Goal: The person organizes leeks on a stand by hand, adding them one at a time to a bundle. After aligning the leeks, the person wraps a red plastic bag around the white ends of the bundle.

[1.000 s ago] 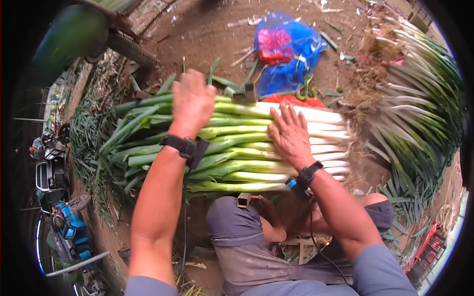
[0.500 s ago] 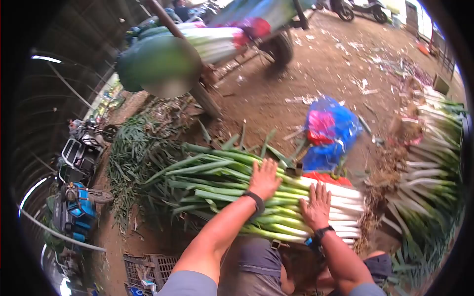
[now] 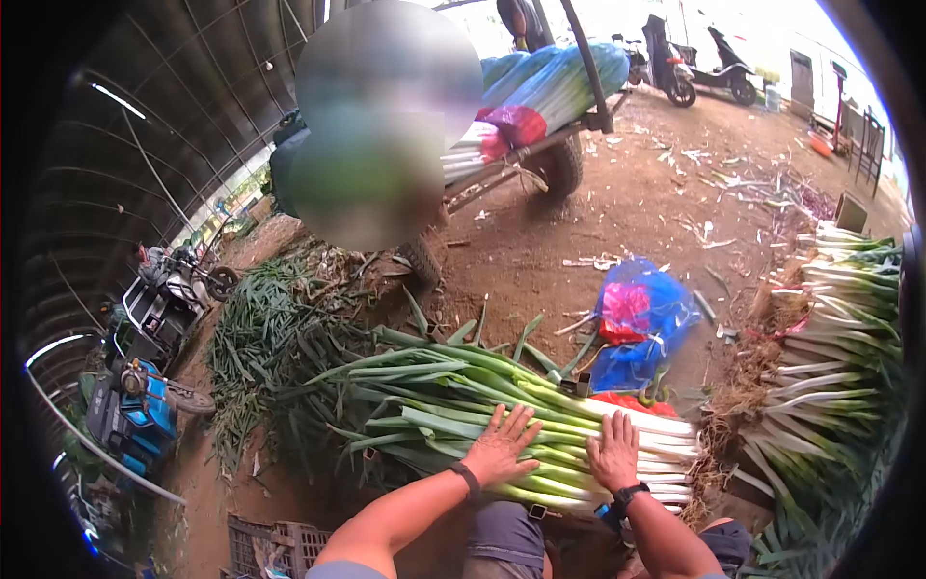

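Observation:
A thick bundle of green onions point(image 3: 550, 425) lies crosswise in front of me, leaves to the left, white stalks and roots to the right. My left hand point(image 3: 502, 449) rests flat on the green part with its fingers spread. Flat on the stalks, near where green turns white, is my right hand point(image 3: 614, 452), its fingers stretched out. Neither hand is wrapped round anything. Just beyond the white stalks, a red bag point(image 3: 632, 402) shows partly from under the bundle.
A blue plastic bag point(image 3: 656, 304) lies beyond the bundle. More onions point(image 3: 830, 347) are piled at the right, cut leaves point(image 3: 256, 338) at the left. A loaded cart point(image 3: 559, 169) stands ahead, a black crate point(image 3: 275, 548) at lower left. Parked scooters point(image 3: 728, 72) are farther off.
The view has tilted up, so the bundle and both hands appear lower. My left hand sits closer to the bundle's near side. Both hands stay flat on the onions.

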Available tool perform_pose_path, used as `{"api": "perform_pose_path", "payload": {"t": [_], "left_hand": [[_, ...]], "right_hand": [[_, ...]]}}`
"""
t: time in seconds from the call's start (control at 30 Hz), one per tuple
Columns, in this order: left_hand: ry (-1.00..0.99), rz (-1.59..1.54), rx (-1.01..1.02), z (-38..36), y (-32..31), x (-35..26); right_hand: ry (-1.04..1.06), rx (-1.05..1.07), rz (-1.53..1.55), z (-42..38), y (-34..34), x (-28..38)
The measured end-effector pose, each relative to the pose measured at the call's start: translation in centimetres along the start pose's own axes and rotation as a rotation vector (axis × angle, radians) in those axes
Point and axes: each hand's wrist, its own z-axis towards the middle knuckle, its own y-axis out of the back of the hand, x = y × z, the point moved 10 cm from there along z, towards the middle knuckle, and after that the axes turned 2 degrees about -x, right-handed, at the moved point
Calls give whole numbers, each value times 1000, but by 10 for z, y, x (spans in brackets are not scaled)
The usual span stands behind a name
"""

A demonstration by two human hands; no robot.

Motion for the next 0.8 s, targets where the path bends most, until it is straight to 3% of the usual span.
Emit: {"api": "perform_pose_path", "payload": {"t": [0.13,0.53,0.67,0.7,0.73,0.77,0.8], "left_hand": [[-12,7,-2,-1,-1,-4],[3,4,-38,-1,4,-6],[-11,-33,-62,3,-6,3],[19,-7,57,7,7,0],[13,66,63,7,4,1],[18,44,6,8,4,2],[20,65,11,8,2,3]], "right_hand": [[7,36,21,-35,1,2],[60,-126,-30,-37,7,8],[70,31,128,-21,7,-13],[2,137,203,-14,-2,-32],[144,-77,94,-9,-13,-63],[-170,228,398,-12,22,-72],[-265,209,504,-26,76,-65]]}}
